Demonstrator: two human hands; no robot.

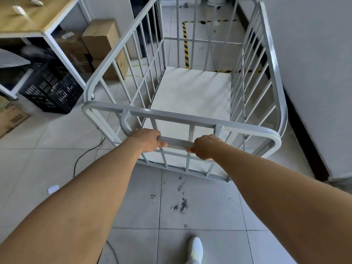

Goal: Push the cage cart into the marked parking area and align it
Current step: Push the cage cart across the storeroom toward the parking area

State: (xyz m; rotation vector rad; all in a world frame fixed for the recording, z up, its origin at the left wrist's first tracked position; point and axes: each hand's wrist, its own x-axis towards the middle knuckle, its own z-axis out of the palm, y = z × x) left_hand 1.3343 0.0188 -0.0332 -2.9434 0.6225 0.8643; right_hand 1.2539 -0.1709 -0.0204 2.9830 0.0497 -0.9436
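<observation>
Left hand (147, 140): fingers curled tight round the left end of the short grey metal push bar (178, 143); a firm grip, arm stretched out long
Right hand (204, 147): wrapped round the right end of that same bar, knuckles up; both hands are on it together
Cart: the pale grey barred steel cage cart (171, 113) stands on the tiled floor straight ahead of the person, its flat white deck (192, 92) in plain sight; its right side runs close along the white wall (314, 54)
Bay: yellow-and-black striped floor tape (185, 46) shows through the far bars; the near stripe seems to lie right at the deck's front edge, while the left stripe and the far stripe are out ahead
Done so far: my read is that the cart faces the bay and its nose has only reached the threshold
Left to do: nearly the whole body must roll in; the deck's front left corner looks to sit outside the left stripe, so I'd expect a nudge rightward, then squaring to the tape
Left flank: wooden-topped white-framed table (28, 21), brown cardboard boxes (101, 39) and a black plastic crate (51, 90) stand near the cart's left side; worth watching
Underfoot: one white shoe (195, 248) just behind the cart; a black cable (85, 155) trails on the tiles to the left
</observation>
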